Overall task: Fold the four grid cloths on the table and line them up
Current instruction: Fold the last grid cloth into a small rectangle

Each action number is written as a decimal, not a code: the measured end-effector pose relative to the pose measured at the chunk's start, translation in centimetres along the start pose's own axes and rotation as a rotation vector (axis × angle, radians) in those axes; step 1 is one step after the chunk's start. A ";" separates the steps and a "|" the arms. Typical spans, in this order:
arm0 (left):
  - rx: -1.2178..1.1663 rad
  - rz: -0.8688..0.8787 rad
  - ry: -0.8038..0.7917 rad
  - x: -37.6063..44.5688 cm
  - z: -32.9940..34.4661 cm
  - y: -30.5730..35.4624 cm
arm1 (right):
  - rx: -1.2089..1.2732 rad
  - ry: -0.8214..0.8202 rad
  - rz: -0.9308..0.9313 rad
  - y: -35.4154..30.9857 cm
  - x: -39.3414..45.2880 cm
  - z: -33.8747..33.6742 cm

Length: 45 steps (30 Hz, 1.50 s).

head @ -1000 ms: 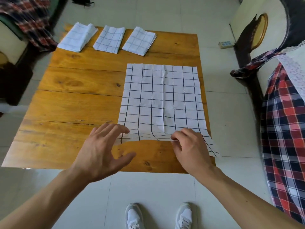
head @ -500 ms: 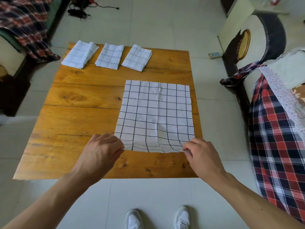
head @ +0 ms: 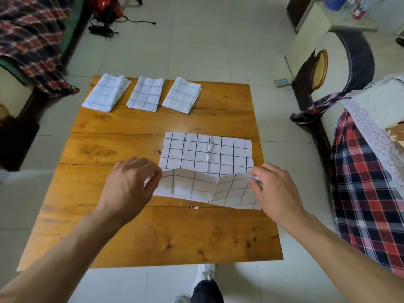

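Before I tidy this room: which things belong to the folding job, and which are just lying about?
Job:
open grid cloth
three folded cloths
table
left hand
right hand

Lying about:
plaid blanket
cable on floor
power strip

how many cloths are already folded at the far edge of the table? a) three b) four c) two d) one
a: three folded cloths lie in a row at the far edge of the table, while the left hand and right hand lift the near edge of the fourth cloth.
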<state>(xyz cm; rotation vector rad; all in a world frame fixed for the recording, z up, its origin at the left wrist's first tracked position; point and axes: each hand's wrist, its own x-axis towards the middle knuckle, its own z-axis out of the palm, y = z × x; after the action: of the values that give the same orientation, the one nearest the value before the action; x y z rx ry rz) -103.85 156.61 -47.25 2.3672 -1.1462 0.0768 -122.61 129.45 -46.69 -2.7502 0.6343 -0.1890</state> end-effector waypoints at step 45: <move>0.146 -0.195 -0.199 15.9 14.3 -7.7 | 0.035 -0.155 0.178 7.7 19.5 11.6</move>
<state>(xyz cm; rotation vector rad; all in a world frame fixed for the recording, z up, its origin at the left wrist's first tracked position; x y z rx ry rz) -90.17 142.50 -58.76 2.6533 -1.0207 -0.1503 -106.05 117.34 -59.03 -2.6245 0.8187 0.0528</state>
